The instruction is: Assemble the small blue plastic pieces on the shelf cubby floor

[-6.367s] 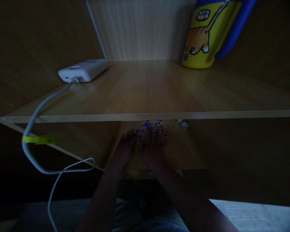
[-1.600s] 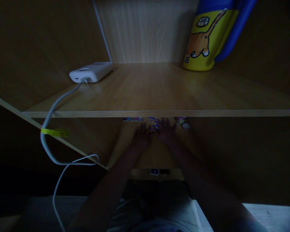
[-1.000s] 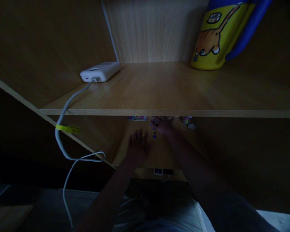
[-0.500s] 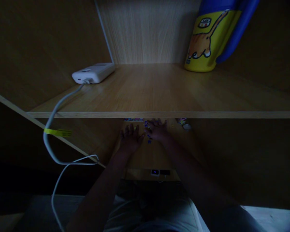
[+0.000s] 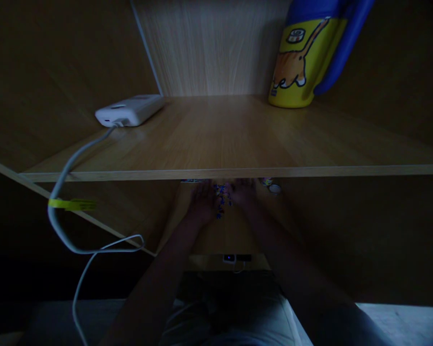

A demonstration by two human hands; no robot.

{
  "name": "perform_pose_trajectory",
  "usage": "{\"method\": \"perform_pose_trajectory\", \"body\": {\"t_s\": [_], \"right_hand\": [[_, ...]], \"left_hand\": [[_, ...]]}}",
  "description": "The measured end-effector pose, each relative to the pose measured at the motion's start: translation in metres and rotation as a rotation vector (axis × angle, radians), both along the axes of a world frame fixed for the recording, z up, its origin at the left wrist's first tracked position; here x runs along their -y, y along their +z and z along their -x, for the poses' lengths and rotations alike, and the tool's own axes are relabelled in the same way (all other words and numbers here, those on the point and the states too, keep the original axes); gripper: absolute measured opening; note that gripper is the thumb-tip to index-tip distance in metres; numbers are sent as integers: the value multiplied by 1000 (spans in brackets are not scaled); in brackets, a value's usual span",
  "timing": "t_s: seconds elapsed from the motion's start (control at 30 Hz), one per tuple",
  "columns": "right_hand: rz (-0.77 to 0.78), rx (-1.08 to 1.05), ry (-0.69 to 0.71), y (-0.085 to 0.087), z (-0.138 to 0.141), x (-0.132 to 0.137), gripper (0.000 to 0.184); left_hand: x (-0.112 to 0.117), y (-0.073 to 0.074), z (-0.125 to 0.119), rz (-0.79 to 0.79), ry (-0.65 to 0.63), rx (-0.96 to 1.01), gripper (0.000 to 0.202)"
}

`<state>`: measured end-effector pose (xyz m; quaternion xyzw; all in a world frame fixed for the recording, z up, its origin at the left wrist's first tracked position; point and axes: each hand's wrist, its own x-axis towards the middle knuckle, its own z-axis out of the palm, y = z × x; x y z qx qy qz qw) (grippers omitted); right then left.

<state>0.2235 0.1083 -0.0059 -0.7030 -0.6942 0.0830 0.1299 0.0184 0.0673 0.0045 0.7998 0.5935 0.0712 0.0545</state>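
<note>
In the dim lower compartment, my left hand (image 5: 203,202) lies palm down on the wooden surface (image 5: 222,235), at the left side of a cluster of small blue, mottled pieces (image 5: 221,198) that look like jigsaw pieces. My right hand (image 5: 243,193) rests flat on the right of the same cluster, fingers stretched forward. Both hands are open, and neither visibly grips anything. The shelf edge above partly hides the fingertips. Darkness blurs the finer finger detail.
Above the hands runs a wooden shelf (image 5: 216,137) with a white charger-like device (image 5: 132,110), its hanging cable (image 5: 54,216), and a yellow and blue mug (image 5: 294,62). A round lid (image 5: 274,189) and a colourful can (image 5: 266,181) lie right of my hands. A small lit device (image 5: 229,258) sits at the front.
My hands have gone from spread over the pieces to either side of them, the left shifting right. More pieces show between them. The camera view has shifted slightly.
</note>
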Motion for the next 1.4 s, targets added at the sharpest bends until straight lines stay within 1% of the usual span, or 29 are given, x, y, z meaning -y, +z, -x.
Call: {"method": "perform_pose_trajectory", "body": {"t_s": [0.13,0.23,0.4,0.5,0.67,0.9,1.13,1.27,1.4], "right_hand": [[27,-26,121,2,2,-27,79],[26,-52,192,0,8,-40,75],[25,-102,254,-6,20,-53,74],[4,-116,271,-8,25,-56,73],[-12,-108,283,-8,26,-58,71],[26,-79,310,-2,23,-58,74],[58,-29,296,5,30,-64,76],[64,-6,305,6,28,-56,76],[78,14,329,8,24,-37,77]], "left_hand": [[-6,-1,-4,6,-17,1,76],[-2,-2,2,5,-3,-10,77],[14,-7,20,4,43,-30,78],[21,-11,25,-10,65,-34,78],[24,-13,25,-26,110,-33,79],[26,-8,20,-30,201,-34,86],[25,-6,19,-14,226,-45,90],[25,-7,20,-16,222,-36,89],[26,-6,19,-21,228,-19,88]]}}
